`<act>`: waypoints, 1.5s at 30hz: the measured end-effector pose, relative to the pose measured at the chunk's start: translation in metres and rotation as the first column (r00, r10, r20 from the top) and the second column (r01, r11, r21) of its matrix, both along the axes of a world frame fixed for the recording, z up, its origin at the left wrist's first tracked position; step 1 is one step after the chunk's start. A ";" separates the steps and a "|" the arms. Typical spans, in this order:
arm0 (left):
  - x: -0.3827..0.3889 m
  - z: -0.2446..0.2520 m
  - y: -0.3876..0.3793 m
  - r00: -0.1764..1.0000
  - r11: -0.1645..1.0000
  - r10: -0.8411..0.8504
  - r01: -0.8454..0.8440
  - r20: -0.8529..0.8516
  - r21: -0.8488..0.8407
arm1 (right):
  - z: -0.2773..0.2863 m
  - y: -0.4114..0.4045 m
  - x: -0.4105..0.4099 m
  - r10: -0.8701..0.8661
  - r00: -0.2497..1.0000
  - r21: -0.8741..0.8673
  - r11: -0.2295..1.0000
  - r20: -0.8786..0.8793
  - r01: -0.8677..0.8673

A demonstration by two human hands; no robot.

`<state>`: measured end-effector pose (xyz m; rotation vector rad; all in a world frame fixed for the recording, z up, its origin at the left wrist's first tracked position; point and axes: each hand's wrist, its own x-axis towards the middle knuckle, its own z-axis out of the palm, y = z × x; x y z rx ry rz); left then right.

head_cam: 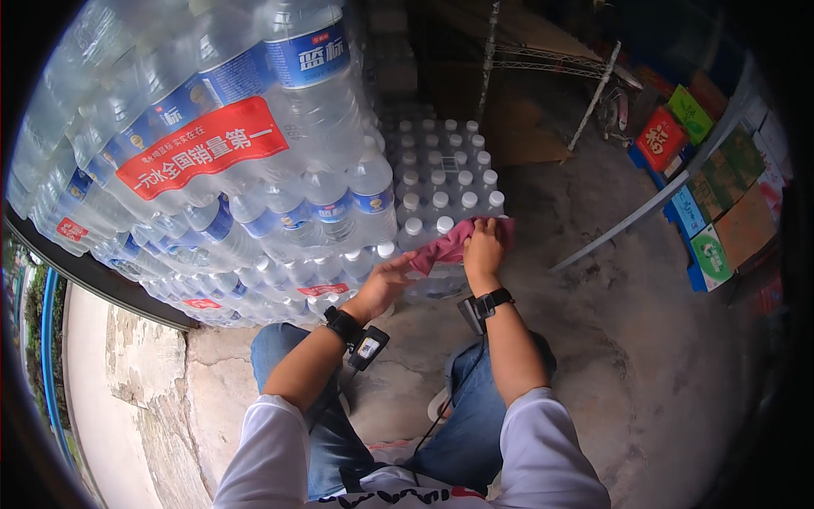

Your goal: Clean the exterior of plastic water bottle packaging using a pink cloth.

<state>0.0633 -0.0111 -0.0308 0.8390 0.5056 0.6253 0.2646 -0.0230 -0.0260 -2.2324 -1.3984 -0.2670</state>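
Observation:
A pink cloth (448, 247) stretches between my two hands over the near end of a shrink-wrapped pack of white-capped water bottles (439, 178). My right hand (484, 251) grips the cloth at its right part, fingers curled over it. At the cloth's left end is my left hand (389, 280), its fingertips touching or pinching the edge; the exact hold is not clear. Left of the hands rise stacked packs of blue-labelled water bottles (331, 210) in plastic film. Both wrists wear black straps with small devices.
A wire shelf (547, 57) stands at the back, with brown cardboard (528, 133) below it. On the right, cartons (741, 226) rest on a blue pallet (683, 245), with a grey curved bar (626, 226) in front. Cracked concrete floor (407, 382) lies below my hands.

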 end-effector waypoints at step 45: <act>-0.113 0.085 0.007 0.276 -0.277 0.939 0.252 0.206 0.927 | -0.003 -0.012 -0.153 0.688 0.386 0.134 0.573 -0.614 -0.808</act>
